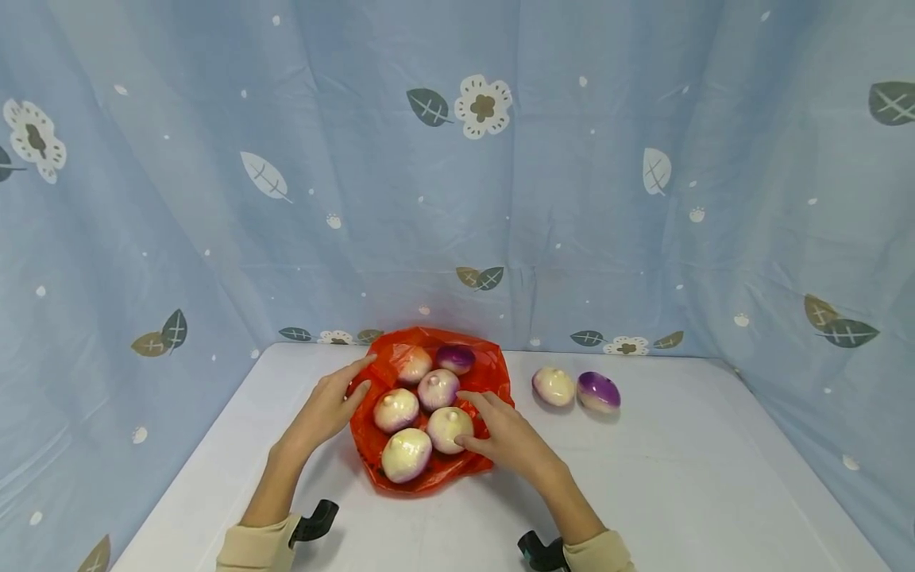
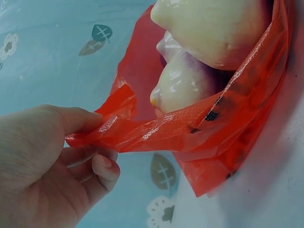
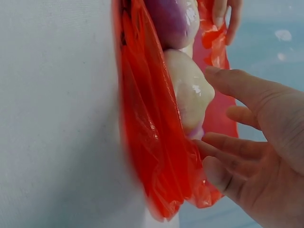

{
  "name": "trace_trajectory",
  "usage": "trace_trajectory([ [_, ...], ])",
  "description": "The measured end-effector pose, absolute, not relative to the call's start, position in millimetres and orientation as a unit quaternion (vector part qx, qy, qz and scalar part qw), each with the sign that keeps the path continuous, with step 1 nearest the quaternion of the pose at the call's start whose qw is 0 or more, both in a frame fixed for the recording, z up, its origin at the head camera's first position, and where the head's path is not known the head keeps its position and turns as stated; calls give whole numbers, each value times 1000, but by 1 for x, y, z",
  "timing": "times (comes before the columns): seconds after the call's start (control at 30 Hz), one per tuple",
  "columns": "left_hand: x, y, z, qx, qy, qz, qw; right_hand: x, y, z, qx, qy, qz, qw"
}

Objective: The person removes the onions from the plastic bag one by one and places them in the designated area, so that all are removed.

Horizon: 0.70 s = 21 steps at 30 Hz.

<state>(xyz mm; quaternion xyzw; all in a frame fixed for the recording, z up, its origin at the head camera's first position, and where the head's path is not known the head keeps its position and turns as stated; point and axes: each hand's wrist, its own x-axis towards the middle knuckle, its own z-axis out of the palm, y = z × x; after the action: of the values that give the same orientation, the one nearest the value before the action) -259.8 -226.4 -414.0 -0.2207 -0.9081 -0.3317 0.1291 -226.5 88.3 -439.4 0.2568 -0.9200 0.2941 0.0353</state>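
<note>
A red plastic bag (image 1: 457,477) lies spread open on the white table, with several shiny purple-and-cream vegetables (image 1: 406,455) in it, like onions or turnips. At its left side, my left hand (image 1: 327,407) pinches the bag's rim between thumb and fingers; the left wrist view shows the red film (image 2: 156,135) drawn out toward that hand (image 2: 52,161). My right hand (image 1: 509,435) is over the bag's right side, fingers spread and slightly bent. In the right wrist view its thumb is close to a cream vegetable (image 3: 187,88) and its fingertips are at the bag's edge; contact is unclear.
Two more vegetables, one mostly cream (image 1: 554,387) and one purple-topped (image 1: 599,392), lie on the table (image 1: 686,477) right of the bag. A blue patterned curtain (image 1: 572,199) hangs behind and along both sides. Black wrist mounts (image 1: 316,520) stick out from the sleeves.
</note>
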Motion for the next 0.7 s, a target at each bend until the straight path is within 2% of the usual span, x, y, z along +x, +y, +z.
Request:
trace_trajectory([
  [0.7,-260,-228,-412,-220,-908,-331,134,-225,81,-442,261,-928,258,57],
])
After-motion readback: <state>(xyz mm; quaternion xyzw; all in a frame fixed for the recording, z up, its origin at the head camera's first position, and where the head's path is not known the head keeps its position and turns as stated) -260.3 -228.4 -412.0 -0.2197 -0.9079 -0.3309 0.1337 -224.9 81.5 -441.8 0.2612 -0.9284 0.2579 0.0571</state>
